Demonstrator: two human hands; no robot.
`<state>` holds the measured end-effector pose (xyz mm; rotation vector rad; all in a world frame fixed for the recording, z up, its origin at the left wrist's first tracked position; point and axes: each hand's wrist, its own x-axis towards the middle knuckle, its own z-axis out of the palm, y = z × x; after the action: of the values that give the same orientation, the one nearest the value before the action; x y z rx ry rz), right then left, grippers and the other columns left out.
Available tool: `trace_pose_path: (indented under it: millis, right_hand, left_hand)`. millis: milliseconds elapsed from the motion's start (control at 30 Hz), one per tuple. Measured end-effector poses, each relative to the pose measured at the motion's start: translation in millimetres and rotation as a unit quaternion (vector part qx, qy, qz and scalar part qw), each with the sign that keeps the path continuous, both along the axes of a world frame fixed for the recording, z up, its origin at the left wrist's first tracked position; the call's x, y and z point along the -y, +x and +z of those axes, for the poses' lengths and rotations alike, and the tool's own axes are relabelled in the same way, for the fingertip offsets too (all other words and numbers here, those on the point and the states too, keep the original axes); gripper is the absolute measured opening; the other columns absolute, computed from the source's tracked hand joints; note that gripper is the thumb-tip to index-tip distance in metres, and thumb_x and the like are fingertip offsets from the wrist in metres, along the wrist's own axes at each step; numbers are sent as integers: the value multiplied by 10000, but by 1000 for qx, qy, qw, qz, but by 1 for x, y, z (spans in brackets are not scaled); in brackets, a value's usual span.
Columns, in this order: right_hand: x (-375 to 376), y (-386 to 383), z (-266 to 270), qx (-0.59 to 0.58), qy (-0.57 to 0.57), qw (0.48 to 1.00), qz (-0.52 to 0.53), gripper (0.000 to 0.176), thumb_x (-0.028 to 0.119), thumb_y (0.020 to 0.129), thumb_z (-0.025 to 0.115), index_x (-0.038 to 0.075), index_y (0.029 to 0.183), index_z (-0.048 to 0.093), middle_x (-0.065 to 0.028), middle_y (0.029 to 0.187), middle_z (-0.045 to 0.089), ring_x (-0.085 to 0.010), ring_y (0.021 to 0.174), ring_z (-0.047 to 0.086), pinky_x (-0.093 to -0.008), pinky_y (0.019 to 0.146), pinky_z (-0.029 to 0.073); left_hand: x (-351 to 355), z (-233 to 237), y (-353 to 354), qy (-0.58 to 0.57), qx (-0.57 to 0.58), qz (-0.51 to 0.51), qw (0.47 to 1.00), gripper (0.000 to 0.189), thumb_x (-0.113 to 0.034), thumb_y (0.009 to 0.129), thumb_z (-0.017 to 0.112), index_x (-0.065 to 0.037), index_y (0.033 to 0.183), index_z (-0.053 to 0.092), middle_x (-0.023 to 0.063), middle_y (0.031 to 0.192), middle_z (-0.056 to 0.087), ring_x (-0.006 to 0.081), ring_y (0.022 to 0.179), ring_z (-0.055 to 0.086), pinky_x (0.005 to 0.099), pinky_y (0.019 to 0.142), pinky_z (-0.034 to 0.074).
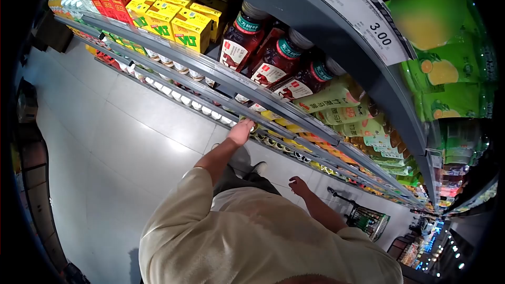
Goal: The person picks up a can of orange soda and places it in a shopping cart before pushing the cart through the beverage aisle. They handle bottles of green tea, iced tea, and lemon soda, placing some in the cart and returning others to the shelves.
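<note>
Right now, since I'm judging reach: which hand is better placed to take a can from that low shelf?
Left. The left hand is stretched out to the low shelf, its fingers at a can. The right hand hangs near the body, empty and well short of the shelf.

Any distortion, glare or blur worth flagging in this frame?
Head view: heavy fisheye bends the shelf rails into arcs, with black corners; a soft glare patch lies on the floor tiles; the green packs at top right are near and blurred; the left hand at the shelf edge looks fairly sharp.
</note>
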<state>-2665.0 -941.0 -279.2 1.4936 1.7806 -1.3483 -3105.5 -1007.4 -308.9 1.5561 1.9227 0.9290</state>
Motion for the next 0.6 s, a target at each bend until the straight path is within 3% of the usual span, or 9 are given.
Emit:
trace_pose_path:
  millis: [100, 133, 233, 267, 333, 367, 400, 500, 600]
  right_hand:
    - [15, 15, 5, 43, -4, 999, -5, 382, 206, 884, 678, 63, 1226, 585, -100, 875, 665, -157, 633, 635, -319, 517, 539]
    - [21, 18, 7, 46, -6, 999, -12, 380, 232, 869, 676, 71, 1205, 602, -111, 874, 676, -184, 658, 651, -344, 584, 545]
    - [33, 13, 17, 35, -12, 999, -20, 380, 265, 865, 674, 77, 1190, 617, -131, 886, 696, -211, 699, 673, -367, 668, 550]
    - [36, 9, 21, 31, -15, 999, -21, 376, 263, 870, 671, 72, 1190, 615, -130, 889, 697, -208, 708, 674, -363, 672, 548]
    - [38, 4, 24, 32, -20, 999, -24, 373, 261, 875, 669, 68, 1190, 613, -130, 892, 697, -206, 717, 676, -359, 676, 547]
    - [37, 2, 22, 18, -17, 1000, -8, 367, 240, 890, 663, 67, 1208, 599, -112, 881, 675, -179, 701, 661, -329, 621, 539]
    - [37, 1, 20, 4, -14, 1000, 8, 362, 219, 905, 658, 66, 1225, 584, -95, 870, 653, -152, 684, 646, -299, 566, 531]
    - [30, -6, 23, -17, -19, 1000, -3, 353, 216, 914, 648, 69, 1228, 583, -90, 878, 652, -151, 692, 648, -300, 566, 530]
    - [22, -15, 32, -19, -13, 1000, -19, 344, 217, 919, 645, 68, 1224, 585, -82, 902, 658, -148, 705, 651, -305, 582, 536]
  left_hand:
    - [-15, -22, -1, -59, -31, 7, 998, 351, -1, 841, 520, -50, 1182, 586, 214, 1160, 620, 381, 1118, 580, 443, 968, 490]
    - [-21, -23, -2, -105, -52, 1, 993, 383, -8, 859, 502, -38, 1232, 583, 221, 1150, 634, 384, 1136, 580, 448, 980, 489]
    - [-34, -49, -2, -71, -37, 41, 996, 385, -12, 873, 483, -28, 1247, 575, 219, 1208, 623, 388, 1160, 577, 457, 988, 485]
    - [-40, -56, -2, -102, -33, 32, 994, 424, -28, 896, 475, -27, 1313, 552, 229, 1310, 584, 391, 1230, 545, 453, 1022, 467]
    - [-52, -66, -1, -99, 2, 51, 994, 432, -41, 910, 470, -31, 1336, 545, 231, 1350, 560, 389, 1256, 530, 445, 1044, 451]
    - [-57, -65, -4, -97, 30, 74, 992, 440, -53, 925, 464, -36, 1358, 537, 234, 1389, 536, 388, 1282, 514, 437, 1066, 436]
    - [-61, -64, -7, -127, -5, 33, 991, 437, -88, 955, 446, -39, 1380, 536, 224, 1439, 505, 374, 1321, 491, 417, 1105, 401]
    - [-71, -65, -6, -211, -82, 5, 974, 409, -109, 968, 438, -40, 1346, 576, 198, 1420, 538, 364, 1316, 503, 416, 1111, 392]
    - [-80, -110, 0, -188, -143, 17, 972, 385, -132, 972, 451, -50, 1312, 611, 166, 1386, 581, 339, 1298, 530, 418, 1088, 413]
